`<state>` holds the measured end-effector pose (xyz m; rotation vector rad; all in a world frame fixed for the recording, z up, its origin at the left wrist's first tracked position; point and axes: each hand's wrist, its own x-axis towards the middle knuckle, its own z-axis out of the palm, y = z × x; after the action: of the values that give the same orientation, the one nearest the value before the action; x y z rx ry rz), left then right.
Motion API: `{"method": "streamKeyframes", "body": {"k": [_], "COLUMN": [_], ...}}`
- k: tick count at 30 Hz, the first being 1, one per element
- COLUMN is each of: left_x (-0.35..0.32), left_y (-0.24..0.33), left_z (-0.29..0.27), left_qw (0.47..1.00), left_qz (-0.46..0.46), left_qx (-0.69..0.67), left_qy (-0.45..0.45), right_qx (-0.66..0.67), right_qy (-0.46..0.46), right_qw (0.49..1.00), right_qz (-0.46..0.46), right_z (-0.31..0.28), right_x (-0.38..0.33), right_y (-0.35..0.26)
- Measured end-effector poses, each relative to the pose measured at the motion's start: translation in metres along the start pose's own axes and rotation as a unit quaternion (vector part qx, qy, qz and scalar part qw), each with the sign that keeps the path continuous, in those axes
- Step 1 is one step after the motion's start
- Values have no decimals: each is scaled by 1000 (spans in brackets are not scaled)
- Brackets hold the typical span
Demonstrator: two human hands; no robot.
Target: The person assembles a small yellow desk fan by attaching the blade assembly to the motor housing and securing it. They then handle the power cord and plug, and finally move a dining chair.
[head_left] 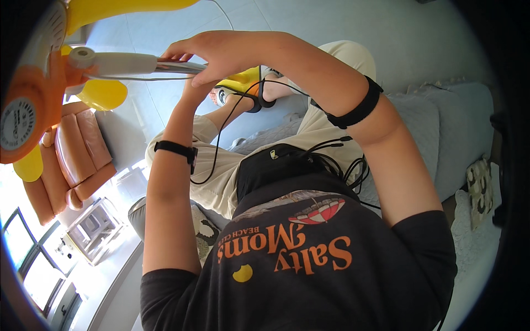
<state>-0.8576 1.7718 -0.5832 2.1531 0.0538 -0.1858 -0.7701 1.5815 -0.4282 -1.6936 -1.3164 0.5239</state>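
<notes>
A fan with an orange motor housing (41,91) and yellow blades (105,95) fills the upper left. From its orange joint a white sleeve (118,63) and a shiny metal pole (175,67) run toward my hands. My right hand (221,51) curls over the metal pole from above, its fingers bent on the far side and its thumb on the near side. Just below the pole's end is my left hand (201,92), mostly covered by the right one, so its fingers are hidden. A thin pale cord runs along the pole.
A brown leather armchair (80,146) and a white open-framed stand (98,229) are at left. Grey padded seating (452,118) lies beneath and right of me. Black cables (359,168) lie across my lap, one looping near my left wrist. Yellow-and-black footwear (243,83) shows beyond my hands.
</notes>
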Motion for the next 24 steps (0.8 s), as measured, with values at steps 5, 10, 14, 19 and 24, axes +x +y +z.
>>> {"method": "streamKeyframes", "body": {"k": [5,10,14,19,24], "left_x": [-2,-8,-5,1,-4], "left_y": [23,39,22,24,35], "left_z": [3,19,16,4,12], "left_qw": [990,974,987,993,968], "left_qz": [-2,-125,37,-31,-141], "left_qx": [132,171,117,108,202], "left_qy": [43,87,107,44,43], "right_qx": [-61,-66,-72,-78,-92], "right_qy": [15,23,4,12,11], "right_qw": [998,997,996,996,995], "right_qz": [17,24,49,47,47], "right_z": [3,5,5,4,5], "right_x": [19,25,26,26,23], "right_y": [-7,-6,-6,-6,-7]}}
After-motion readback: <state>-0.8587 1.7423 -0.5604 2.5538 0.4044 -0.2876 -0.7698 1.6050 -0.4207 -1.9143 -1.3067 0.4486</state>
